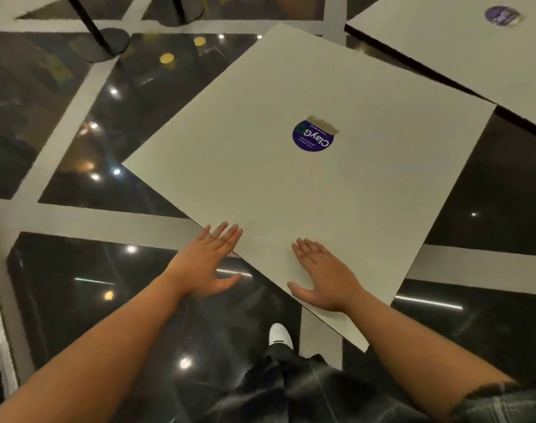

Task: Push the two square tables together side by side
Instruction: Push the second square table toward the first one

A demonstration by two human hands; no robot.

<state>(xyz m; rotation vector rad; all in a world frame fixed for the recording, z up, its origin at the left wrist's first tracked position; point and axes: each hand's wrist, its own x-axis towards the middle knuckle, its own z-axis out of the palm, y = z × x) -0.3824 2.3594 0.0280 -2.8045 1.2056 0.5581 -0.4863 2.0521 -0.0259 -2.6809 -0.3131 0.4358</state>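
Observation:
A pale square table [260,178] with a round blue sticker [313,137] fills the middle of the view, turned at an angle to me. A second pale table [444,47] with its own purple sticker stands at the top right; a narrow dark gap separates their edges, closing towards the right. My left hand [208,264] lies flat with spread fingers over the near edge of the first table, fingertips on its top. My right hand [321,276] rests palm down on the same table just inside that edge. Neither hand holds anything.
The floor is glossy black tile with wide pale bands. A black pole on a round base [108,44] stands at the upper left, with another dark base behind it. My white shoe [280,334] and dark trouser leg are below the table's near corner.

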